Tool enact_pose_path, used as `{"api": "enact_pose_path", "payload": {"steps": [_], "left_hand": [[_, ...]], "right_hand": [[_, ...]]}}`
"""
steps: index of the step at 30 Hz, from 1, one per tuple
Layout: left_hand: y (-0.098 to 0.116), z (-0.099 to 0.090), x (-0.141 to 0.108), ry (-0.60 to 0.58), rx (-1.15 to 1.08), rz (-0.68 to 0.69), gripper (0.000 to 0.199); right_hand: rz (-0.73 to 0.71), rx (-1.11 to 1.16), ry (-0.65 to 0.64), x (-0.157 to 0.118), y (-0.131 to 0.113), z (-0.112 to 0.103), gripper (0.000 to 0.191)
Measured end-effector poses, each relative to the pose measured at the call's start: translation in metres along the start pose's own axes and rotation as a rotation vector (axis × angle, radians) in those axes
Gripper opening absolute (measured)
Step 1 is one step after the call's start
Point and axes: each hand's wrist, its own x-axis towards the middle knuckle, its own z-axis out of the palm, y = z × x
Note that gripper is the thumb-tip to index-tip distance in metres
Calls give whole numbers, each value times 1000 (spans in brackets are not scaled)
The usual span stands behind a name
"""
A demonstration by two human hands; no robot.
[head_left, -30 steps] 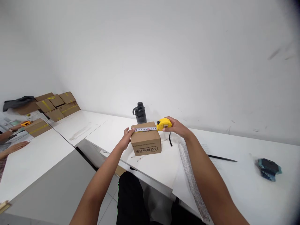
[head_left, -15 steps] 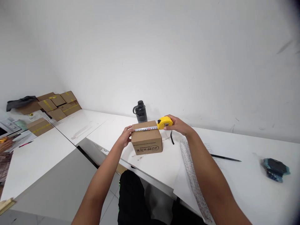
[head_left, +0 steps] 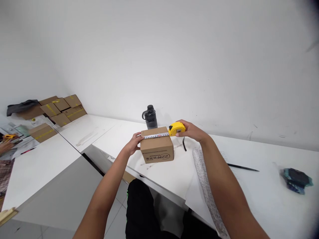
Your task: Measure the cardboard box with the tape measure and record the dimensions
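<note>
A small brown cardboard box with dark printing on its front stands on the white table. The white blade of a tape measure lies stretched across the top of the box. My right hand is wrapped round the yellow case, just past the box's right edge. At the left edge, my left hand presses the blade's end against the box; the fingers' exact hold on the hook is hidden. Directly behind the box is a dark water bottle with a carrying loop.
Right of the box lie a black strap, a patterned grey strip, a black pen and a dark teal object. Taped cardboard boxes are stacked far left. At the left edge, another person's hand holds a yellow tool.
My right hand and the tape case have shifted slightly right, with a little more blade showing. The other person's hand and yellow tool have moved up and right.
</note>
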Motion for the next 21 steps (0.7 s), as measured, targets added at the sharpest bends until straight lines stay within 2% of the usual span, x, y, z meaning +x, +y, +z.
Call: {"api": "enact_pose_path", "payload": {"steps": [5, 13, 21], "left_hand": [[-2, -3, 4, -13, 17, 2, 57], [-7, -6, 10, -35, 36, 17, 58], [-5, -10, 4, -67, 62, 7, 66]], "right_hand": [[16, 2, 17, -4, 0, -5, 47], [-1, -26, 29, 2, -1, 8, 47], [-10, -3, 26, 0, 0, 5, 44]]}}
